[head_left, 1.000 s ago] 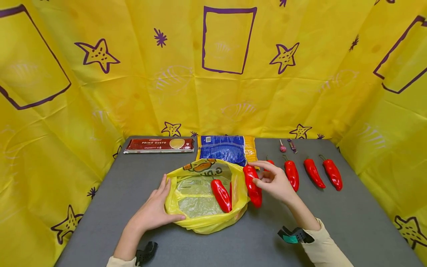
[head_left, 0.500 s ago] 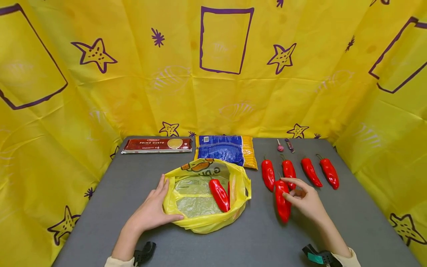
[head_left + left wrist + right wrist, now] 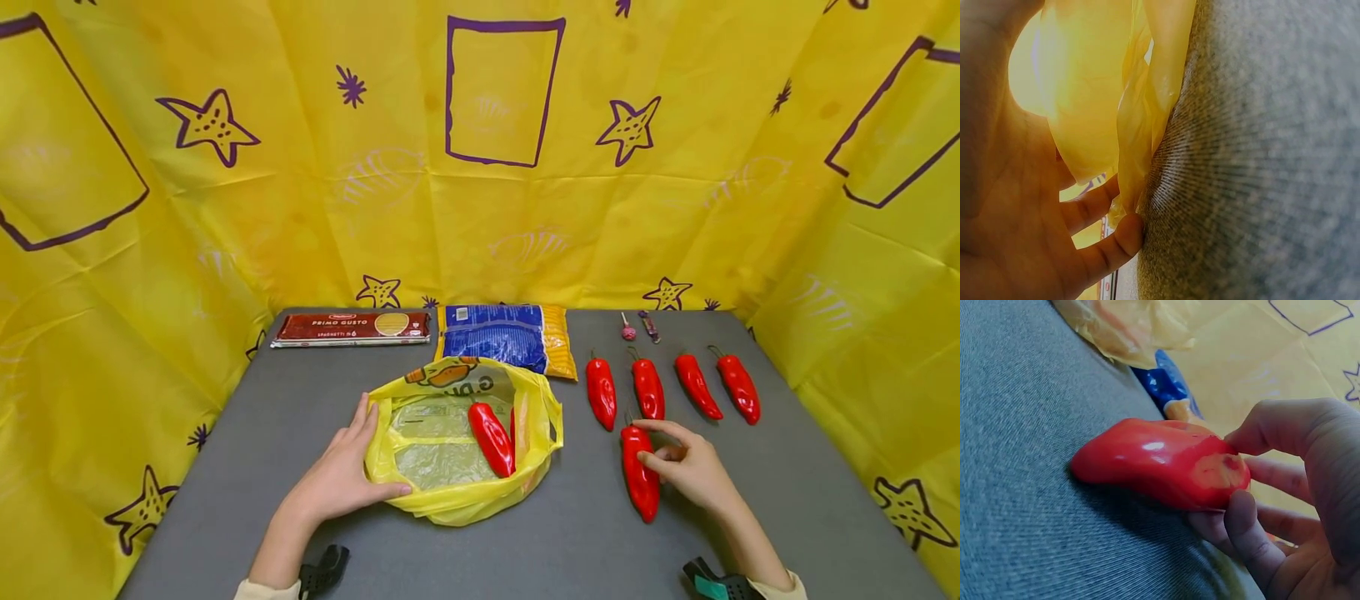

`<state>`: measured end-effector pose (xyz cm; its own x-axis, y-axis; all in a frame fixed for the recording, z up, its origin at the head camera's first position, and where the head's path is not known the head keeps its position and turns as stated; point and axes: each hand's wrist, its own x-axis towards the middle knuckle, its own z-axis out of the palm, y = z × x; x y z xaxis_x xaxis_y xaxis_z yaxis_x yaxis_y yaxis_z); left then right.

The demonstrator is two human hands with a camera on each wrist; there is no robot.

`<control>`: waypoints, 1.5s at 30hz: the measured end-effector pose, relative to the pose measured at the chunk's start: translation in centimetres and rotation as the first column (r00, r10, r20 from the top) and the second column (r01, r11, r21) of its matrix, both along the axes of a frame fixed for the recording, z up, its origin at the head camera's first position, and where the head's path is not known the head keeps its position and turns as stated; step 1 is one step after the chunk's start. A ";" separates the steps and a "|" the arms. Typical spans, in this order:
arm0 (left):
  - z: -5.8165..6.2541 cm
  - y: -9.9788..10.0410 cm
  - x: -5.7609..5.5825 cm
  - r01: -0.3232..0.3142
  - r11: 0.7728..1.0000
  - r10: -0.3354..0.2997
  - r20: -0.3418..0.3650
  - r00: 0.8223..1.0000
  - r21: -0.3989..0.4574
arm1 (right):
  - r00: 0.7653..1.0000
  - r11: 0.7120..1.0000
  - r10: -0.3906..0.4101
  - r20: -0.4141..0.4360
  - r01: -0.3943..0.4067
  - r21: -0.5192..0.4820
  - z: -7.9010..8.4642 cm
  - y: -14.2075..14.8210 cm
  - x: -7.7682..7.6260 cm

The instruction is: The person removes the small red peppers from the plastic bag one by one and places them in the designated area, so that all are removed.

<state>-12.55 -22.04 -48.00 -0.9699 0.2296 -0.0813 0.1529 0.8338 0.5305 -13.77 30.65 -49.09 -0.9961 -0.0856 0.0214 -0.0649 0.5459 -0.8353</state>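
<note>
A yellow plastic bag [image 3: 465,507] stands with its mouth open on the grey table. Inside it lies a red pepper [image 3: 492,440], and a sliver of another red one shows beside it. My left hand [image 3: 341,471] rests spread against the bag's left side, thumb along the front rim; in the left wrist view its fingertips touch the yellow plastic. To the right of the bag, my right hand [image 3: 692,467] pinches a long red pepper [image 3: 1154,462] near its stem end between thumb and fingers. The pepper's tip is down at the tabletop.
Behind the held pepper lie several red peppers [image 3: 602,393] in a row. A lollipop [image 3: 628,328] and a wrapped candy [image 3: 649,327] lie farther back. A spaghetti pack [image 3: 351,327] and a blue-yellow bag [image 3: 495,337] lie along the yellow backdrop [image 3: 360,208].
My right hand has carried the pepper from the bag's right edge rightward and toward me, down to the table. The left hand stays at the bag.
</note>
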 end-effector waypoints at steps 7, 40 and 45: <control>0.0 0.0 0.1 -0.001 1.000 0.001 -0.002 1.000 -0.003 | 0.997 0.999 -0.032 -0.071 0.031 -0.016 -0.7 -0.3 0.0; 0.1 0.1 0.0 -0.015 1.000 0.015 -0.003 1.000 -0.001 | 0.970 0.997 -0.068 -0.234 0.076 0.023 -1.4 0.2 -0.3; 0.1 0.1 0.0 -0.015 1.000 0.015 -0.004 1.000 0.002 | 0.973 0.997 -0.047 -0.226 0.059 0.045 -1.8 0.2 -0.3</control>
